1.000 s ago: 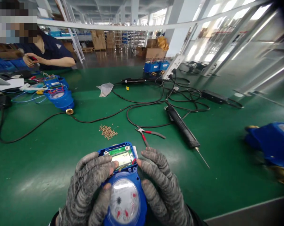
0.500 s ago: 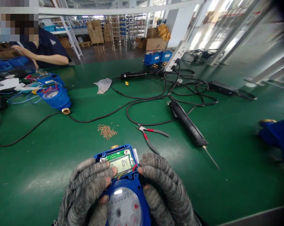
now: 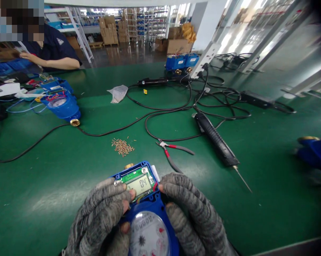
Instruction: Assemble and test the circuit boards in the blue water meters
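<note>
Between my two gloved hands lies a blue water meter (image 3: 160, 213) with a round dial. Its upper housing has no cover, and a green circuit board (image 3: 135, 174) with a lit display (image 3: 139, 185) shows inside. My left hand (image 3: 104, 209) grips the meter's left side, fingertips at the edge of the display. My right hand (image 3: 192, 209) is closed around the right side, its fingertips by the red wire at the board's corner. Beyond the meter are a heap of small brass-coloured screws (image 3: 123, 147) and red-and-grey pliers (image 3: 173, 151). The lower part of the meter is cut off by the frame.
An electric screwdriver (image 3: 216, 140) lies at the right, its cable looping back toward a power strip (image 3: 205, 60). Other blue meters stand at the left (image 3: 61, 105), right (image 3: 316, 153) and back (image 3: 176, 62). A plastic bag (image 3: 118, 94) lies mid-table. A co-worker (image 3: 56, 49) sits far left.
The meter and both hands have shifted slightly to the right in view, and the meter is tilted a little more. The head view has moved slightly. The co-worker's hand has shifted.
</note>
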{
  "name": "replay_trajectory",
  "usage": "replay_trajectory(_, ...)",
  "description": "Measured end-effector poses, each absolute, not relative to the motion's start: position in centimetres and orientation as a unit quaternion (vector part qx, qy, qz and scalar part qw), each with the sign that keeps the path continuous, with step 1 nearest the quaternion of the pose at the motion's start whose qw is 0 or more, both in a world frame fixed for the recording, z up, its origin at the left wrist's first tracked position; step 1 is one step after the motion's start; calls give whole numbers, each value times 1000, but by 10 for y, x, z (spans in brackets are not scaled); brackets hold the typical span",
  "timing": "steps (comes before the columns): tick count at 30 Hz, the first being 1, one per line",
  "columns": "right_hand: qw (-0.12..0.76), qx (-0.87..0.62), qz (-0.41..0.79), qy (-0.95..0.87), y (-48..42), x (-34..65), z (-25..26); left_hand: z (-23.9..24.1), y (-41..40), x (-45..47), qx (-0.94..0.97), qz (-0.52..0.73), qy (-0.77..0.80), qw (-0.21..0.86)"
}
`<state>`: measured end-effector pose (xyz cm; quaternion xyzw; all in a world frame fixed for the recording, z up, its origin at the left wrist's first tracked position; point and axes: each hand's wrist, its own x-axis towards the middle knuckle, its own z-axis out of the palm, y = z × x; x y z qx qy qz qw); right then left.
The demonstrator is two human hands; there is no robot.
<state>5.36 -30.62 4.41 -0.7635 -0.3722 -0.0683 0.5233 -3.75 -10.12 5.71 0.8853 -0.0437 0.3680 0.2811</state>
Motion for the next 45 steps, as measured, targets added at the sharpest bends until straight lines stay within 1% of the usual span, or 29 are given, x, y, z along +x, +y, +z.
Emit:
replay_trajectory(3, 543, -750, -55, -374, -301, 64, 57, 60, -100, -41, 896, 344, -50, 276)
replay_trajectory(5, 574, -735, -14, -361, -296, 71, 61, 61, -97, -41, 899, 341, -62, 268)
replay_trajectory(10, 681, -663, 223, -217, -285, 80, 59, 57, -92, -39, 899, 346, -84, 254)
replay_trajectory(13, 688, -631, 309, -182, -280, 86, 61, 55, -92, -39, 898, 349, -82, 253)
replay_trajectory(16, 677, -623, 335, -202, -276, 94, 68, 56, -91, -39, 903, 340, -85, 250)
replay_trajectory(20, 683, -634, 300, -203, -273, 92, 70, 57, -89, -39, 902, 340, -105, 242)
replay_trajectory(22, 692, -643, 247, -216, -274, 85, 66, 56, -87, -39, 898, 351, -106, 242)
replay_trajectory(24, 683, -672, 128, -253, -277, 77, 58, 55, -87, -38, 896, 360, -103, 241)
replay_trajectory(26, 646, -707, -10, -290, -280, 71, 51, 55, -88, -37, 893, 367, -102, 239)
replay_trajectory(27, 622, -718, -61, -306, -282, 69, 48, 54, -89, -37, 891, 372, -102, 239)
replay_trajectory(29, 590, -726, -116, -334, -284, 68, 45, 53, -90, -36, 885, 384, -103, 243)
replay_trajectory(34, 553, -731, -147, -371, -286, 70, 43, 51, -91, -35, 878, 398, -96, 248)
replay_trajectory(40, 537, -740, -129, -384, -290, 71, 39, 48, -88, -38, 886, 388, -100, 234)
replay_trajectory(45, 524, -736, -142, -404, -289, 71, 44, 38, -91, -38, 873, 419, -90, 231)
